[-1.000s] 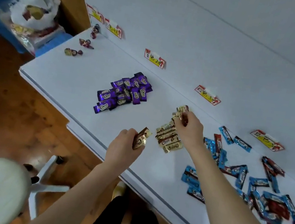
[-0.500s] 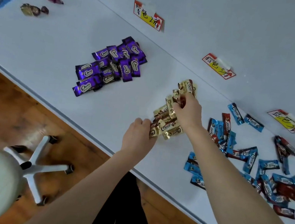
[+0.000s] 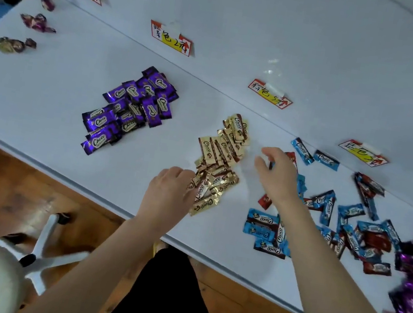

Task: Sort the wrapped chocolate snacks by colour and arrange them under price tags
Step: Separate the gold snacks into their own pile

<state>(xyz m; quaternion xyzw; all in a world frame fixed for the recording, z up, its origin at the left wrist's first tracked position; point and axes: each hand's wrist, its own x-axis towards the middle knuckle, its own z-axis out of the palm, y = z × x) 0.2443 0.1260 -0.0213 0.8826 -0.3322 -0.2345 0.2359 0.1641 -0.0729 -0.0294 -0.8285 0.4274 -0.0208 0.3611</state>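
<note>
Gold pile (image 3: 222, 159) – one; hands (image 3: 170, 194) (image 3: 279, 174) – two

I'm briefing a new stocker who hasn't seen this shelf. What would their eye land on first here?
Two tidy heaps stand out: a purple pile left of centre and a gold pile in the middle, both below price tags. On the right, blue and red snacks lie scattered, unsorted. The left hand meets the gold pile's near edge; the right hand hovers empty beside it.
</note>
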